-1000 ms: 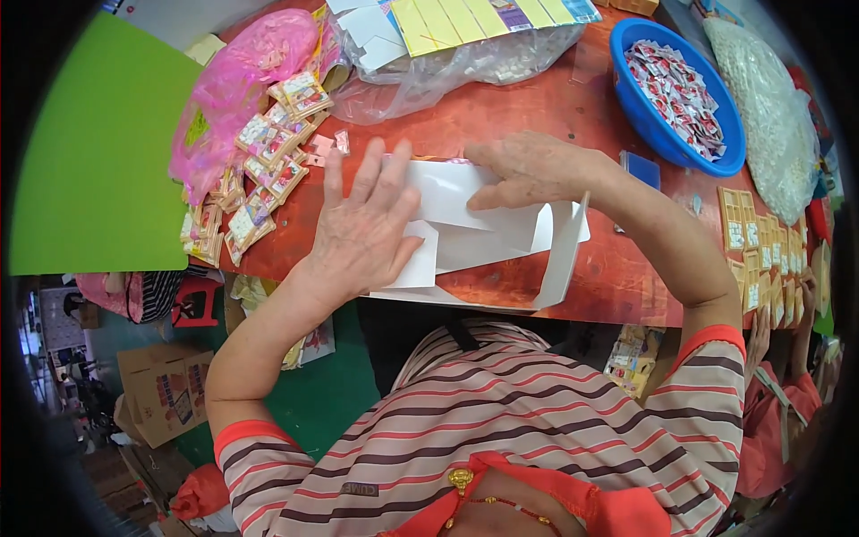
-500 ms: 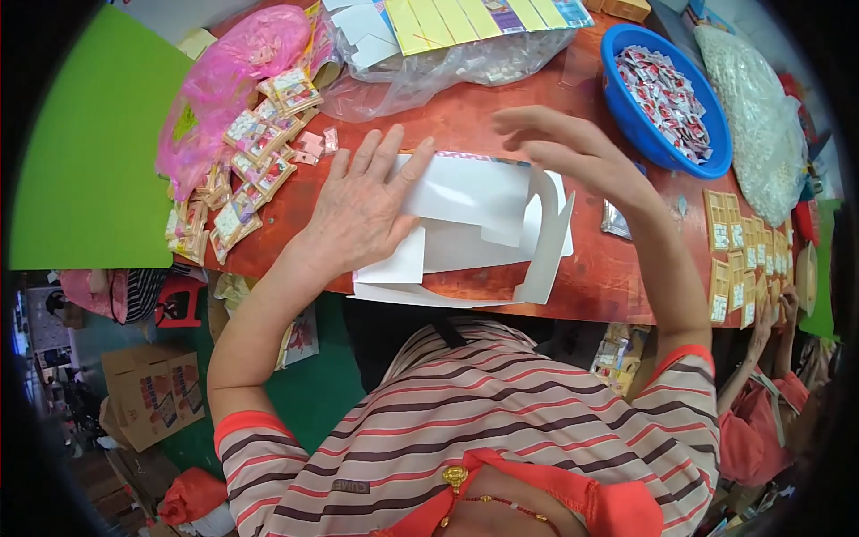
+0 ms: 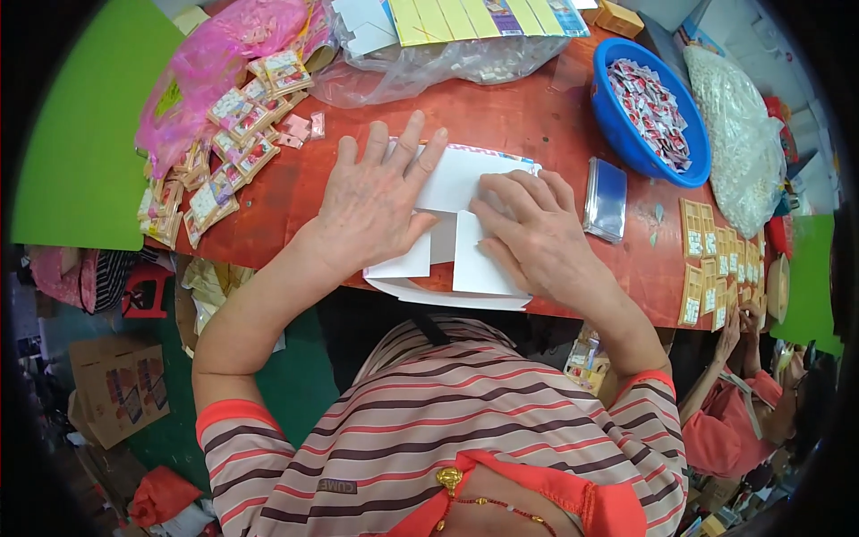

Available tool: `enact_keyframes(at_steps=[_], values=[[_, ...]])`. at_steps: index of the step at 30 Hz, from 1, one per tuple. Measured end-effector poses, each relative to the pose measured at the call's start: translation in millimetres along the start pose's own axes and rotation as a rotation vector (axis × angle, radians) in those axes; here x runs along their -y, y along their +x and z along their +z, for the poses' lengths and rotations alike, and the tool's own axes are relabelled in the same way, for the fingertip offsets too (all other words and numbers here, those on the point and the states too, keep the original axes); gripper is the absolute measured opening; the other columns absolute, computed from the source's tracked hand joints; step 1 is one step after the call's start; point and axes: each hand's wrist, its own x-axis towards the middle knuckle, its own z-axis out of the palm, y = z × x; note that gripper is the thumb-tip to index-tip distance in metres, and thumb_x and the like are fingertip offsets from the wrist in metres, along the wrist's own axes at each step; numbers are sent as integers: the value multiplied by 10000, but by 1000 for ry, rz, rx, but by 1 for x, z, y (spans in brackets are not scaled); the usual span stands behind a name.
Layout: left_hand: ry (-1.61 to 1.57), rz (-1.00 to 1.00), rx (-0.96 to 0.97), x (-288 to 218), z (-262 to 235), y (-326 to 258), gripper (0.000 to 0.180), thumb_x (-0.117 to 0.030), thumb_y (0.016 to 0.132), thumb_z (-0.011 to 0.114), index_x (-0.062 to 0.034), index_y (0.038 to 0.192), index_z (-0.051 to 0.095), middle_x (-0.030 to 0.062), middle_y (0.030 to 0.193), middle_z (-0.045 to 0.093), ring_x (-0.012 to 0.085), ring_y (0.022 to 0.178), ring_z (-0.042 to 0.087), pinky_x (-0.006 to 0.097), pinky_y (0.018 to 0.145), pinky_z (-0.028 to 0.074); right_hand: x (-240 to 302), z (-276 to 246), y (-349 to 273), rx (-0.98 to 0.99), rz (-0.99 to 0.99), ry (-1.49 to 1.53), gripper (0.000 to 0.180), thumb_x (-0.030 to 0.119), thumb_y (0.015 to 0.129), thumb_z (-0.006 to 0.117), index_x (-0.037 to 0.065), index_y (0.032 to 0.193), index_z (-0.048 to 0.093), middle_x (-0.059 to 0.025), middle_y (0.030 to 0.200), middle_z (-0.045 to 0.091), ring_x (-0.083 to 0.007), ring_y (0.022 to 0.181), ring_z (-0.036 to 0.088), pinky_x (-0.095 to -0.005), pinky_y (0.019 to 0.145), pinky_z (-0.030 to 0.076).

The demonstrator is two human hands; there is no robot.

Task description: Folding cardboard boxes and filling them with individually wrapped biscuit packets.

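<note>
Both hands, the left hand (image 3: 380, 192) and right hand (image 3: 537, 237), lie open and flat, pressing the white folded card (image 3: 456, 201) onto the red worktop (image 3: 510, 116) beside a stack of clear sleeves (image 3: 606, 199).

Both forearms rise from the lower edge toward the centre of the frame, bare below short sleeves. The left hand (image 3: 380, 201) lies flat, palm down, just left of centre, its 4 fingers spread and pointing to the upper right, the thumb tucked toward the middle. The right hand (image 3: 537, 237) sits just right of centre, also palm down, fingers held closer together and angled to the upper left, knuckles slightly raised. The 2 hands lie close, fingertips nearly meeting.
</note>
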Motion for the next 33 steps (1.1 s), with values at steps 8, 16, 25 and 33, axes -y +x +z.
enact_keyframes(at_steps=[8, 16, 25, 33], values=[[88, -39, -4, -7, -1, 4, 851, -386, 779, 697, -15, 1454, 335, 266, 1409, 415, 453, 1161, 464, 494, 860, 425, -3, 14, 10, -54, -106, -99, 354, 167, 743, 719, 53, 1061, 612, -57, 913, 550, -231, 906, 540, -423, 906, 379], [63, -31, -43, -8, 4, 1, 837, -403, 791, 684, 2, 1443, 350, 283, 1385, 430, 456, 1138, 476, 483, 830, 442, -13, 18, 12, -94, -251, 28, 153, 102, 713, 723, 58, 789, 599, -54, 804, 583, -239, 798, 559, -384, 808, 441], [50, -42, -59, -11, 1, -1, 808, -435, 818, 656, -4, 1436, 365, 286, 1378, 435, 461, 1146, 472, 508, 844, 438, -14, 27, 13, -57, -353, 186, 152, 61, 670, 720, 32, 790, 631, -65, 852, 649, -236, 772, 594, -364, 734, 486], [-137, 9, 42, -1, -5, -14, 871, -449, 813, 654, -42, 1486, 280, 270, 1504, 259, 465, 1323, 333, 537, 1058, 308, -28, 29, -10, -419, -112, 132, 212, 95, 758, 657, 12, 953, 659, -146, 990, 618, -299, 863, 606, -395, 783, 475]])
